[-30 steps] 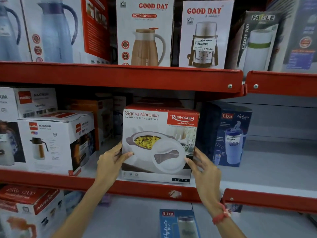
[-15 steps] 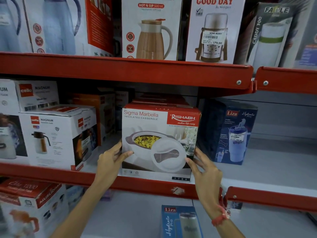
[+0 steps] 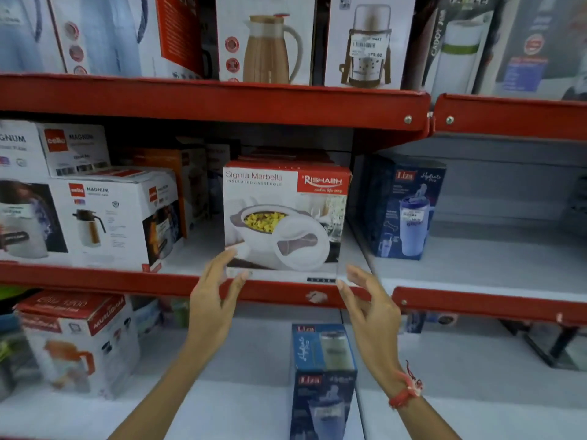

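A white and red casserole box (image 3: 286, 217) marked Sigma Marbella stands upright at the front of the middle shelf (image 3: 95, 281). My left hand (image 3: 212, 300) hovers just below its lower left corner, fingers loosely spread, fingertips close to the box front. My right hand (image 3: 371, 309) is below its lower right corner, fingers relaxed and apart from the box. Neither hand holds anything. A red thread band circles my right wrist.
White Cello Magnum flask boxes (image 3: 120, 217) crowd the shelf to the left. A blue Liza tumbler box (image 3: 403, 208) stands to the right, with bare shelf beyond. Jug and flask boxes (image 3: 270, 42) fill the upper shelf. Below stand another Liza box (image 3: 324, 379) and a jug box (image 3: 79, 341).
Both hands have let go of the casserole box's sides and dropped back below its lower corners. The box stays on the shelf. The view has shifted slightly downward.
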Demonstrator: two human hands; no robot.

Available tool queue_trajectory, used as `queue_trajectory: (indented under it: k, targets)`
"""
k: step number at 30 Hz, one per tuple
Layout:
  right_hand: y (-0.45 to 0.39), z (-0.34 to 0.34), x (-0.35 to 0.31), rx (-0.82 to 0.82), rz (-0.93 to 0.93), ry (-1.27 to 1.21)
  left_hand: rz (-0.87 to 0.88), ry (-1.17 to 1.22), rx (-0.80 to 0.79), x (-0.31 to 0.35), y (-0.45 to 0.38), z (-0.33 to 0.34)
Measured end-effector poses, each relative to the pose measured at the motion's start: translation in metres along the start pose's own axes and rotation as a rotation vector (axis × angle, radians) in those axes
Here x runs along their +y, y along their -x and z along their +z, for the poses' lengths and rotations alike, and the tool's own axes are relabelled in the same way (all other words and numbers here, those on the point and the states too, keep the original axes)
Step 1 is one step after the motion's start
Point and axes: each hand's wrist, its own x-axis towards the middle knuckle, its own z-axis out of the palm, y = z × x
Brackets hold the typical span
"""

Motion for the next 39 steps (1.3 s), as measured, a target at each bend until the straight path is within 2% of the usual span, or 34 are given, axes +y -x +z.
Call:
queue_trajectory:
  k: [3,7,12,16,20,25,29,33,39]
  targets:
    - [0.036,-0.008,0.021,-0.046,0.069,-0.025,-0.094,0.107,-0.086,-0.006,0.040,0.014]
    - [0.075,-0.016,0.063,-0.124,0.157,0.037,-0.279,0.113,-0.193,-0.027,0.091,0.039]
    - [0.094,-0.012,0.125,-0.427,0.448,0.023,-0.573,0.108,-0.454,-0.058,0.125,0.074]
    - [0.103,-0.004,0.144,-0.553,0.574,-0.007,-0.705,0.021,-0.644,-0.078,0.134,0.095]
    - [0.103,-0.004,0.148,-0.552,0.564,0.020,-0.649,0.084,-0.613,-0.076,0.135,0.105]
    - [0.098,-0.023,0.129,-0.564,0.557,-0.009,-0.598,0.148,-0.567,-0.056,0.133,0.084]
    - [0.093,-0.044,0.080,-0.575,0.551,-0.054,-0.534,0.141,-0.520,-0.019,0.133,0.054]
    - [0.081,-0.066,0.021,-0.545,0.528,-0.105,-0.420,0.032,-0.431,0.020,0.128,0.023]
    - [0.046,-0.097,-0.066,-0.426,0.396,-0.224,-0.383,0.347,-0.372,0.107,0.090,-0.004]
